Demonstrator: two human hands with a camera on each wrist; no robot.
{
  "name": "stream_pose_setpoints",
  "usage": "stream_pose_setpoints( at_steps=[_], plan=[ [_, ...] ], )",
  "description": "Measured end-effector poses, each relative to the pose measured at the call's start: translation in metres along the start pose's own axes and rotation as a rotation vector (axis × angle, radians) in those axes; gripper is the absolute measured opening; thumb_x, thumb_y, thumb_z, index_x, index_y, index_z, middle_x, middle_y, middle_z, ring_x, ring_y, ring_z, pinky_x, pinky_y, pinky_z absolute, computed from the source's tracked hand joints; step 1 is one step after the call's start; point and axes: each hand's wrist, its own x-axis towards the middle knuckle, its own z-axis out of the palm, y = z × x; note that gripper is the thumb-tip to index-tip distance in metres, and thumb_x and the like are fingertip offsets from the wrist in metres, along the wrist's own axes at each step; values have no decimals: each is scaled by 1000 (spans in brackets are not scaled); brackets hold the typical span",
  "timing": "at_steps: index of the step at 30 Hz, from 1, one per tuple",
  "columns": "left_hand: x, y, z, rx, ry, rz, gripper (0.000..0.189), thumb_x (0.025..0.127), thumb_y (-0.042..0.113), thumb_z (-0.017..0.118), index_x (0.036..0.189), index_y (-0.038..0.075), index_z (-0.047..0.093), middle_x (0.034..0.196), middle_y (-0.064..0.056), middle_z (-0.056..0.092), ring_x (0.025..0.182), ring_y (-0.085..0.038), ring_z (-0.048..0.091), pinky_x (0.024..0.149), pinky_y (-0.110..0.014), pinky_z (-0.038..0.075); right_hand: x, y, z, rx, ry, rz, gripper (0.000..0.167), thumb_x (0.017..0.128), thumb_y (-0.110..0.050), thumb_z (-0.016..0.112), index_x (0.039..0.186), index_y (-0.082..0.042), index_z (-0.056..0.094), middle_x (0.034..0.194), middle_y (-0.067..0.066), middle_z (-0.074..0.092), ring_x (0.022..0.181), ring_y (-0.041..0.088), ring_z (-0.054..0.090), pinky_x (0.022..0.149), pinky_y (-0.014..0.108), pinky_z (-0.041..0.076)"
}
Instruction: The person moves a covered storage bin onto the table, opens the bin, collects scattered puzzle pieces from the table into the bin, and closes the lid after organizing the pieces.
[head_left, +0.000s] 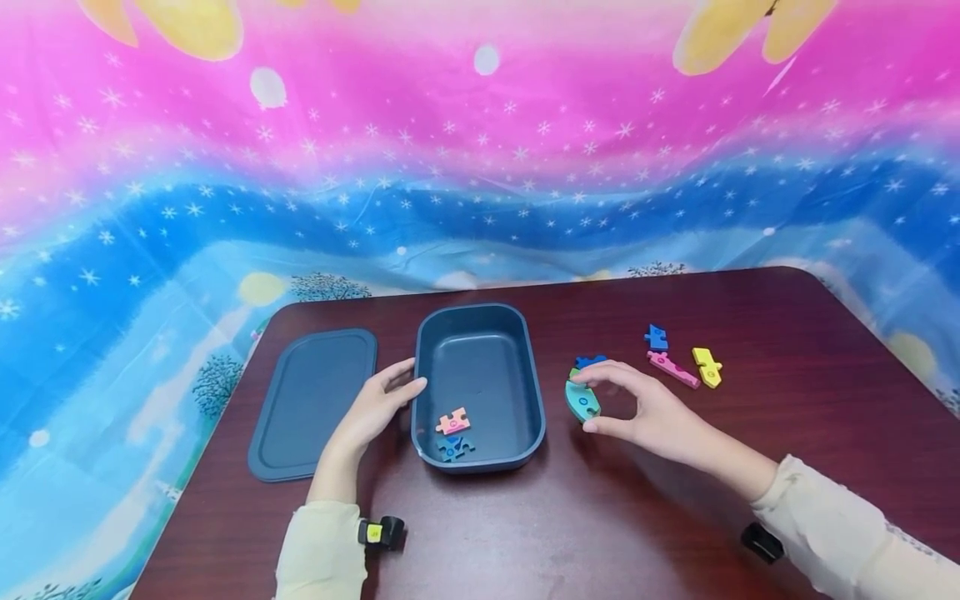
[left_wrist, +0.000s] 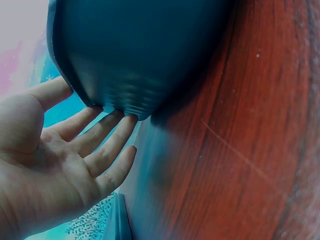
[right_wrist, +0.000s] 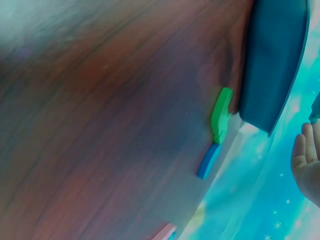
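My left hand [head_left: 372, 410] is at the left side of a dark blue-grey plastic box [head_left: 480, 468]. Its thumb hooks over the rim, with fingertips against the outer wall, as the left wrist view shows. Inside the box, near its front left corner, lie a pink puzzle piece [head_left: 453, 422] and a blue puzzle piece [head_left: 455, 449]. To the right of the box, my right hand [head_left: 663, 421] pinches a teal puzzle piece [head_left: 582, 403] between thumb and fingers, raised above the table. Behind it lie a green puzzle piece [right_wrist: 220, 117] and a blue one [right_wrist: 208, 161], partly hidden in the head view.
The box's flat lid [head_left: 318, 404] lies left of it on the dark wooden table [head_left: 487, 533]. Farther right are a small blue piece [head_left: 657, 337], a long pink piece [head_left: 672, 369] and a yellow piece [head_left: 707, 367]. A patterned cloth [head_left: 480, 167] hangs behind the table.
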Motion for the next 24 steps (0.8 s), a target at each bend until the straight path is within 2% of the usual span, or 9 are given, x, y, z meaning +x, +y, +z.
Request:
stream_pose_setpoints(
  at_steps=[3,8,14,17,22,24],
  plan=[
    [0,0,0,0,-1,1,64,98,35,63,151,7,40,151,-20,42,139,-36,39,109,-53,37,3,-3,3,10,-5,-1,57,79,-14,85,130,-21,61,119,-5,60,102,20,57,76,35,57],
    [0,0,0,4,-2,-2,64,98,35,63,151,7,39,151,-20,42,139,-36,39,109,-52,37,8,-8,8,17,-26,1,56,79,-18,85,129,-22,61,124,-6,60,106,25,56,82,38,55],
    [0,0,0,10,1,-5,65,99,35,62,152,6,38,151,-21,41,140,-36,38,109,-52,37,13,-15,12,92,-64,31,53,81,-21,83,129,-22,61,125,-2,59,96,31,56,61,32,54],
    [0,0,-1,16,1,-9,66,98,36,62,152,6,37,152,-21,41,140,-36,38,109,-52,37,16,-18,15,108,-68,33,52,82,-20,83,129,-22,61,122,-3,59,91,29,56,56,30,53],
    [-1,1,-1,29,-2,-10,68,98,37,62,152,5,36,152,-22,40,140,-37,38,110,-53,36,21,-21,21,111,-68,28,50,81,-17,83,127,-21,63,122,-5,60,98,26,55,59,30,53],
    [-1,1,-1,30,-1,-10,68,98,37,62,152,5,36,151,-22,40,140,-37,38,110,-53,36,22,-22,24,110,-73,30,49,81,-17,83,126,-22,64,126,-5,59,104,25,54,65,31,54]
  ],
)
